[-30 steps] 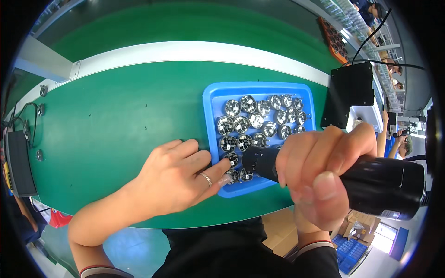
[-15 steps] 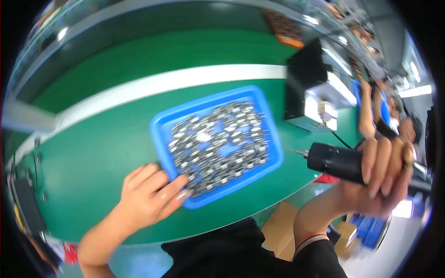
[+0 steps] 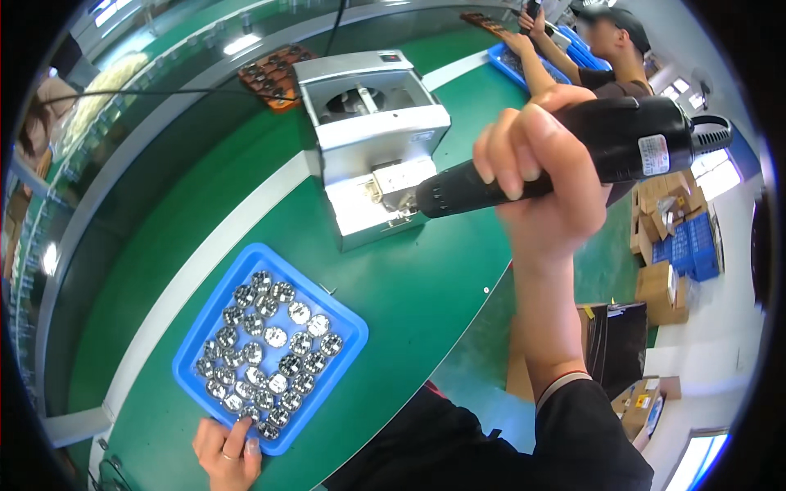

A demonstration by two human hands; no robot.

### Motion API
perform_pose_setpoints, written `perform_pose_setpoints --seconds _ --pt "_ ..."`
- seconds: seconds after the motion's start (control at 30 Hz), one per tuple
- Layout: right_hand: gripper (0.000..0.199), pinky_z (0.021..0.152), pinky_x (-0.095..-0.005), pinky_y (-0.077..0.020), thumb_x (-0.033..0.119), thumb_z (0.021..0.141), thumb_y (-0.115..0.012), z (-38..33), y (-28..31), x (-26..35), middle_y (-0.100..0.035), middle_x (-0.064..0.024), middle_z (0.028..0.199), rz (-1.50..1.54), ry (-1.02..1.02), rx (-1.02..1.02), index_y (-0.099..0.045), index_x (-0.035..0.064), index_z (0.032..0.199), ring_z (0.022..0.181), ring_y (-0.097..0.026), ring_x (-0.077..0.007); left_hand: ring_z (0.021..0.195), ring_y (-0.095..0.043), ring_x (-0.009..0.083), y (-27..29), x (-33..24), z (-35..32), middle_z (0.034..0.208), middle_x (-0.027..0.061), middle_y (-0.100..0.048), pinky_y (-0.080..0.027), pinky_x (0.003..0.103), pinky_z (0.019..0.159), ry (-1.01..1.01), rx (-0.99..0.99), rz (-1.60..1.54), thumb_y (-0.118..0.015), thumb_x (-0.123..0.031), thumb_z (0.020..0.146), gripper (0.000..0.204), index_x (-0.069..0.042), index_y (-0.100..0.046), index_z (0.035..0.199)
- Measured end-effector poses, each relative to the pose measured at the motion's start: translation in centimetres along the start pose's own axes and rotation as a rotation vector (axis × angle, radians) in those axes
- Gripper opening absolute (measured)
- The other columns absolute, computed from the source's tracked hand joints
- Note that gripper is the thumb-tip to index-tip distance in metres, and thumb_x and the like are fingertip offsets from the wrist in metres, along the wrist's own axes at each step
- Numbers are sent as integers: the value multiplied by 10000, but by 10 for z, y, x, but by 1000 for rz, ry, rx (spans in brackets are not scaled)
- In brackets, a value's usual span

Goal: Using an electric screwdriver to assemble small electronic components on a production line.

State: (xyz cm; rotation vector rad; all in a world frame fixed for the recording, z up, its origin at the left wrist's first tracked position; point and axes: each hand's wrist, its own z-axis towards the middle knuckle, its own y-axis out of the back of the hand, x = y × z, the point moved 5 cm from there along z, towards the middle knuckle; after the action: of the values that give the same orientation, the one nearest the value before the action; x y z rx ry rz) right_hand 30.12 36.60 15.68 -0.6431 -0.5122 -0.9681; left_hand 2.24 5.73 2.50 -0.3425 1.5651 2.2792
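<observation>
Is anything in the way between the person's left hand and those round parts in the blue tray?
Nothing visible is: the left hand reaches over the rim of the blue tray to the round parts. The right hand is away from it, pointing a black power tool at the silver machine.

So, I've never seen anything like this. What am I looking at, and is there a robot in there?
No robot, just a person working bare-handed. The view comes from a wide-lens camera worn on their head, so straight edges look bent. The right hand grips a black corded tool, its front end at a silver machine on a green table. The left hand reaches over the edge of a blue tray holding small round parts; whether it grips one is hard to tell. At upper right sits a second blue tray.
</observation>
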Motion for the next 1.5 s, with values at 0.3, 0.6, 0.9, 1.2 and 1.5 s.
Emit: perform_pose_setpoints --seconds 0.3,0.6,0.9,1.2,1.5 --pt "162 485 -363 -445 6 862 -504 -3 -5 -5 -443 -59 565 -131 18 -15 -533 -35 1016 434 -474 -155 648 -535 339 4 -4 7 830 151 -633 -436 440 575 -63 49 -12 -605 -92 923 201 -12 -691 1086" --pt "95 460 -301 -439 -31 815 -605 -5 -6 2 -559 -69 609 -117 5 -47 -584 -30 907 457 -528 -135 653 -529 340 7 -5 6 822 152 -625 -438 444 586 -20 65 3 -570 -109 940 210 -24 -700 1082" --pt "133 492 -350 -446 -4 870 -521 -3 -11 6 -502 -94 576 -324 -97 -12 -544 -30 998 433 -479 -169 671 -544 333 4 -7 9 830 151 -630 -455 439 610 12 81 -8 -581 -102 936 196 -23 -711 1061" --pt "143 485 -346 -446 -5 872 -533 0 -13 -3 -515 -94 588 -129 -79 -21 -534 -31 1013 436 -483 -168 684 -554 335 3 -6 7 851 151 -646 -459 438 617 15 89 -22 -585 -96 934 190 -21 -710 1055" --pt "155 483 -338 -441 8 879 -538 2 -8 -6 -518 -94 588 -33 -62 76 -524 -18 1031 442 -478 -162 694 -561 339 4 -7 8 863 152 -654 -465 440 627 22 101 -13 -590 -92 930 186 -19 -708 1054"
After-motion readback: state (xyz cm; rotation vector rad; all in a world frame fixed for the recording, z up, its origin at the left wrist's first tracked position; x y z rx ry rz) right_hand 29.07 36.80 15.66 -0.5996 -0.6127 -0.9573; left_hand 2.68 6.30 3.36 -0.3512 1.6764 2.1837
